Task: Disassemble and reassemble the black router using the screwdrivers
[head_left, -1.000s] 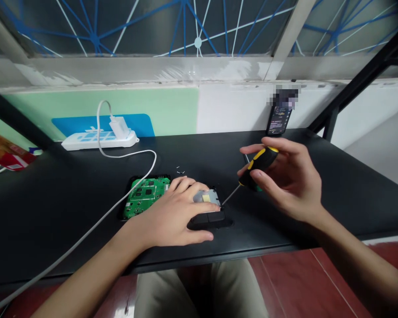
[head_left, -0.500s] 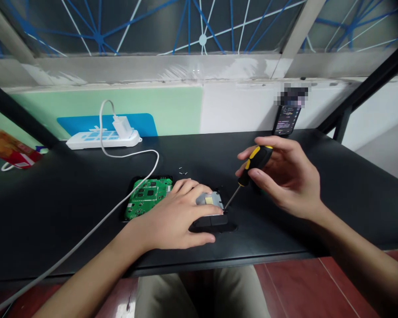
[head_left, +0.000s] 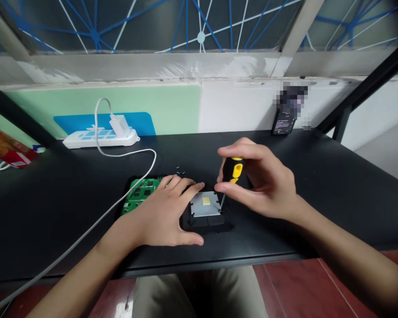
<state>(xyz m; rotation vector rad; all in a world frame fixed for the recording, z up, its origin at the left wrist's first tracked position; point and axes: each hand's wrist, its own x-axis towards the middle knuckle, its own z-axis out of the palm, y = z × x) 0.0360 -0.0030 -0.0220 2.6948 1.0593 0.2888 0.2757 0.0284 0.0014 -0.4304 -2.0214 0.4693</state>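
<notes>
My right hand (head_left: 262, 176) grips a black and yellow screwdriver (head_left: 234, 170) by its handle, nearly upright. Its shaft reaches down to the right edge of a silver metal plate (head_left: 199, 208) with a small yellowish square pad. The plate sits on a black plastic housing (head_left: 215, 226). With fingers spread, my left hand (head_left: 166, 212) rests over the left side of the housing. Beside it on the left, a green circuit board (head_left: 137, 198) in a black case is partly covered by that hand. Several tiny screws (head_left: 180, 171) lie beyond the fingers.
A white cable (head_left: 86, 238) runs across the black table (head_left: 69, 194) and over the circuit board. Against the wall stand a white power strip (head_left: 99, 138) with a charger (head_left: 120, 126) and a phone (head_left: 283, 121). A red and orange package (head_left: 9, 148) lies far left.
My right hand has moved left and brought the screwdriver from a slant to nearly upright. My left hand has shifted left with its index finger lifted off the plate, uncovering more of it.
</notes>
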